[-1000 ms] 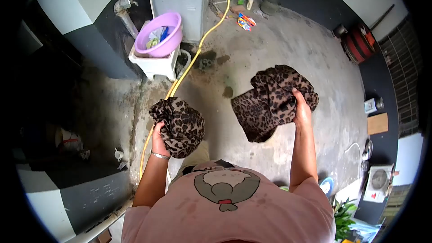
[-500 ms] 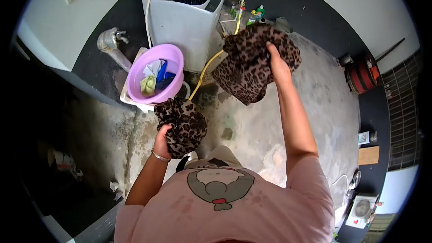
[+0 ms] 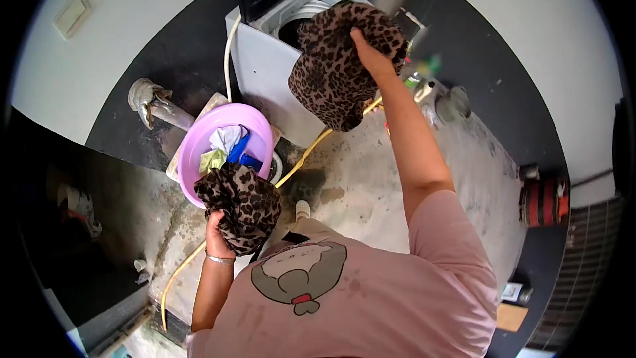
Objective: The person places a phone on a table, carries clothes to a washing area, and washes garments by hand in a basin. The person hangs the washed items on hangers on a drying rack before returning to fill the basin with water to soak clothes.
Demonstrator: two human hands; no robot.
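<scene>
Bunched leopard-print cloth (image 3: 240, 207) is gripped in my left hand (image 3: 217, 235), over the near edge of a pink basin (image 3: 192, 149). White, green and blue cloths (image 3: 228, 139) lie inside that basin. My right hand (image 3: 372, 56) is closed on a second leopard-print cloth (image 3: 328, 69), raised in front of the washing machine (image 3: 265, 59). The machine's lid is up, and this cloth partly covers its round opening.
A yellow hose (image 3: 308, 152) runs across the concrete floor (image 3: 371, 192). Wrapped pipe (image 3: 159, 105) stands left of the basin. Blurred bottles (image 3: 424, 73) and a grey bucket (image 3: 454, 105) are beyond my right forearm. A red-and-black striped drum (image 3: 542, 203) is at the right.
The view has turned toward the washing machine and basin. My right hand has moved up and left with its cloth to the machine; my left hand's cloth now overlaps the basin's edge.
</scene>
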